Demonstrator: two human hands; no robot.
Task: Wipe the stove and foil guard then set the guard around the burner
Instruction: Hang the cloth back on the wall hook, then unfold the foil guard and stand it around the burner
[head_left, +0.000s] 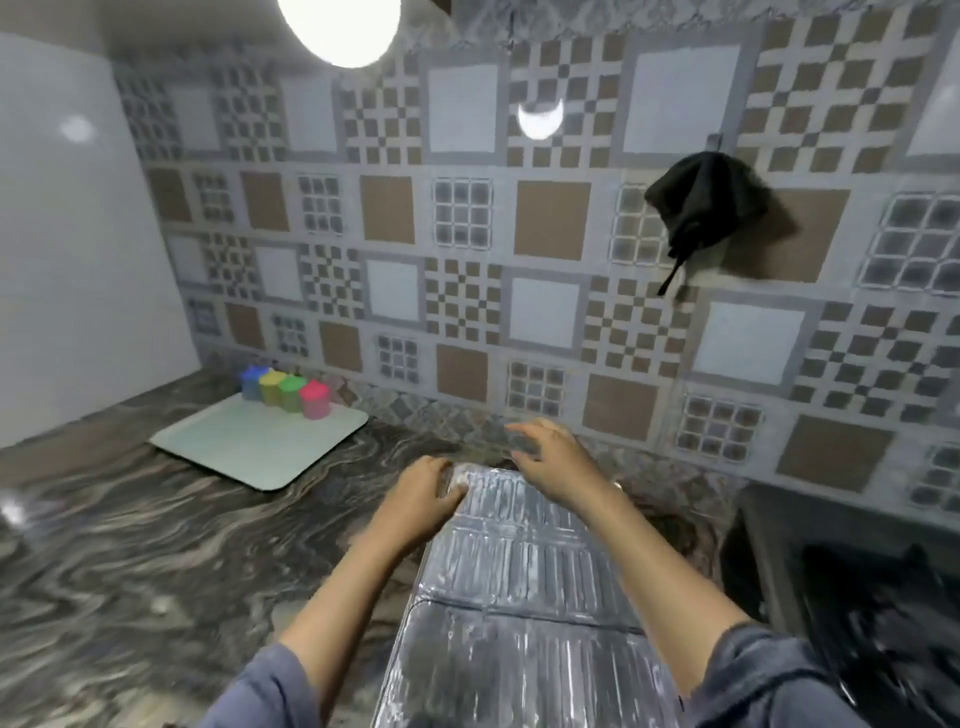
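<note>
The foil guard (519, 587) is seen lying on the table (156, 545) with its long axis running away from the person, from the near edge of the view toward the tiled wall (519, 234). Its far end lies directly under both hands, so the grip is already at the guard rather than apart from it. The left hand (423, 493) is curled over the guard's far left corner, grasping the foil edge. The right hand (550, 452) is held just above the guard's far right edge with fingers spread and nothing grasped; whether its palm touches the foil cannot be told. The left hand is therefore judged the nearer and the one doing the holding.

The guard is made of silver, ribbed foil panels, joined by a fold line across its width; it is shiny and somewhat crumpled. No cloth is seen in either hand, though a dark cloth (701, 208) is hung on the wall, up and to the right of the guard.

To the right of the guard, the dark stove (857, 571) is partly in view. Well to the guard's left, a pale tray (249, 447) carrying four coloured containers (285, 389) is seen.
</note>
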